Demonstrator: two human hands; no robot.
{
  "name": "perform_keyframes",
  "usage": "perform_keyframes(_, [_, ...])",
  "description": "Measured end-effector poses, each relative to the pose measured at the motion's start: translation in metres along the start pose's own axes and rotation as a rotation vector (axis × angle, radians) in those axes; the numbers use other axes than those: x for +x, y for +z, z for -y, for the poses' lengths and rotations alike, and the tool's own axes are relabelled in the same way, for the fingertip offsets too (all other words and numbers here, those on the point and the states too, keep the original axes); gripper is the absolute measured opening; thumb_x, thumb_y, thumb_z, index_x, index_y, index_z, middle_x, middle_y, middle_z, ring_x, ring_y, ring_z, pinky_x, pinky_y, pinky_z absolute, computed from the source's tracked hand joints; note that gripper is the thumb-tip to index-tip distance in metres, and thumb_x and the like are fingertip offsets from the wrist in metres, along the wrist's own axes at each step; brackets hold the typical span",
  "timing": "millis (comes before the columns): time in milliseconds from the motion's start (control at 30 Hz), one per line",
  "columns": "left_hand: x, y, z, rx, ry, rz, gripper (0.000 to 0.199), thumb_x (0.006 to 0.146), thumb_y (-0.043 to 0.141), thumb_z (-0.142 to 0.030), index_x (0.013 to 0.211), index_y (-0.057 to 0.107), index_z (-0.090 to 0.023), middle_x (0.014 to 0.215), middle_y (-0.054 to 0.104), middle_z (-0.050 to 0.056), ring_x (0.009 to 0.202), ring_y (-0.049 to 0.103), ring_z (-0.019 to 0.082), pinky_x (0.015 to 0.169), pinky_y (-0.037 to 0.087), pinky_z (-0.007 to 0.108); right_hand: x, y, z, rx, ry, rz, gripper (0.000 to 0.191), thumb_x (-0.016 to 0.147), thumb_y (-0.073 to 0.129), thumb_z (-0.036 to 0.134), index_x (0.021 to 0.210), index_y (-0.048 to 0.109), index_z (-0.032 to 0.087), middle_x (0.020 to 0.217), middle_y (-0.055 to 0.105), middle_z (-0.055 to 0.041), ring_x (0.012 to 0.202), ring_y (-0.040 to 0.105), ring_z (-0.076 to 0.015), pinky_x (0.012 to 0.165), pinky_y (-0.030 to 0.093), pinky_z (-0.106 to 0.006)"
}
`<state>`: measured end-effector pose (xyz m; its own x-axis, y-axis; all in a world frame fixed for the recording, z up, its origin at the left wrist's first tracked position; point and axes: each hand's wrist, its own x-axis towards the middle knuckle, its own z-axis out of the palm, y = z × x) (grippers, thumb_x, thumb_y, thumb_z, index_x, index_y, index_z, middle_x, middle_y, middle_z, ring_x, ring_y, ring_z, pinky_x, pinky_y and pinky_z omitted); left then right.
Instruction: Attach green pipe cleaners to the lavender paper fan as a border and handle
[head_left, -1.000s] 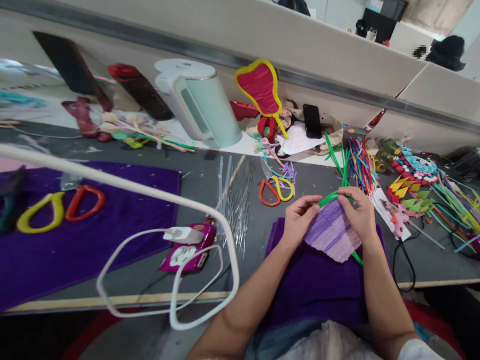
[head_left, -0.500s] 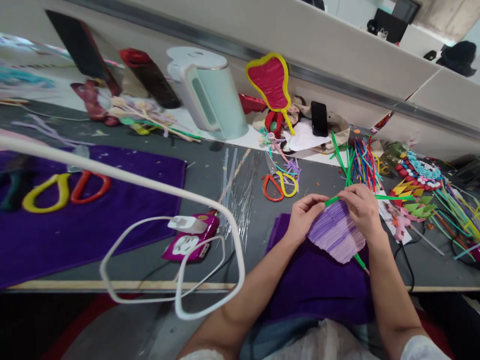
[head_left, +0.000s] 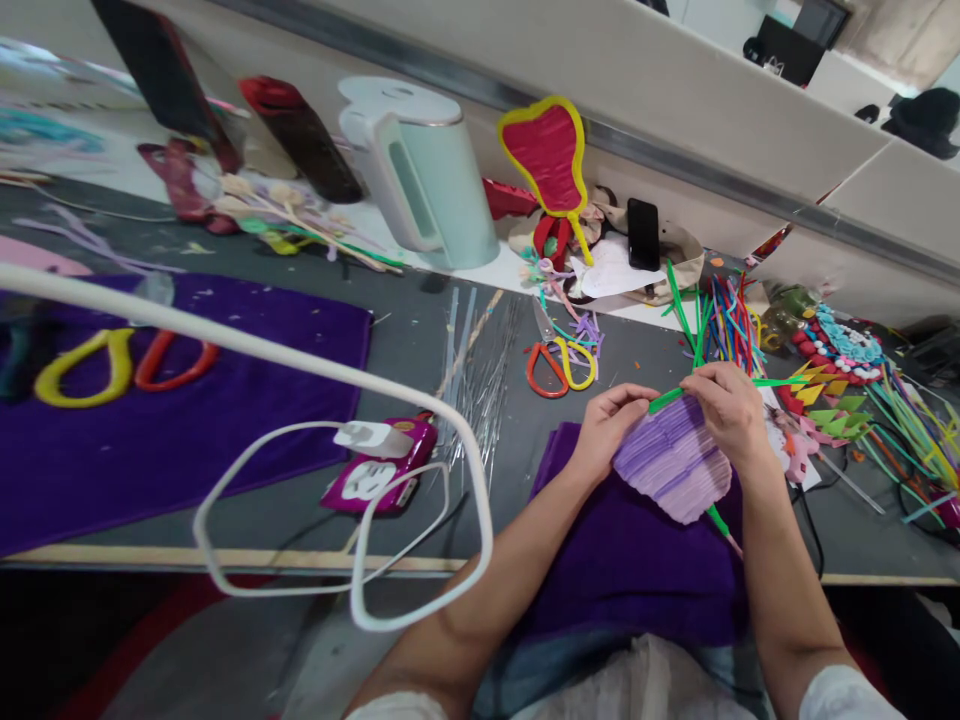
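The purple piece (head_left: 671, 465) is right of centre in the frame, a pleated sheet held up between both hands above a folded cloth (head_left: 637, 570). A green strip (head_left: 666, 400) runs along its top edge; another green stem (head_left: 718, 520) shows at its lower right corner.

The left hand (head_left: 611, 425) has its thumb and fingers pinched together on the upper left corner, gripping strip and edge. The right hand (head_left: 727, 405) is pinched too, closed over the upper right end; its fingers hide exactly how strip and sheet meet there.

The change is mostly in the right hand. A second ago its thumb lay across the face of the sheet and the strip bowed along the top. Now the hand is turned more over the corner, the strip looks straighter between the two grips, and a loose green tail sticks out past it to the right. That suggests the strip is lined up with this edge, while the tail is free and not yet bent to any side. From the middle picture to now, little differs.

Just above and left of the hands lie scissors (head_left: 559, 365); farther left, silver wires (head_left: 484, 400). Coloured stems (head_left: 731, 320) are heaped just above the right hand. Toward the upper middle stand a yellow-rimmed fan (head_left: 546, 160) and a kettle (head_left: 427, 180).
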<state>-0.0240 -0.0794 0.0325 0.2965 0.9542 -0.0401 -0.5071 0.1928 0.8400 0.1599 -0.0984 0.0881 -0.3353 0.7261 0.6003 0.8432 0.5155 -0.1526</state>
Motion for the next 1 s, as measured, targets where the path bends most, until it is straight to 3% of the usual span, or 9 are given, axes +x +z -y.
perform_keyframes(267, [0.0002,0.0005,-0.0007,-0.038,-0.017,0.012,0.015,0.068,0.075,-0.026,0.081,0.075,-0.017,0.073,0.069,0.001,0.061,0.055,0.01,0.059,0.04,0.021,0.0008,-0.0013,0.0031,0.061,-0.021,0.009,0.027,0.092,0.049,0.011,0.104,0.07,0.023,0.093,0.067,-0.0075,0.09,0.063,-0.0202,0.075,0.05,-0.034])
perform_keyframes(1000, [-0.0005,-0.0009,-0.0002,-0.03,0.004,0.05,0.018,0.07,0.077,-0.029,0.083,0.076,-0.017,0.075,0.07,0.002,0.063,0.056,0.01,0.06,0.04,0.021,0.0019,-0.0019,0.0038,0.092,-0.004,0.035,0.025,0.093,0.048,0.011,0.101,0.069,0.021,0.09,0.067,-0.0077,0.088,0.062,-0.0203,0.075,0.05,-0.034])
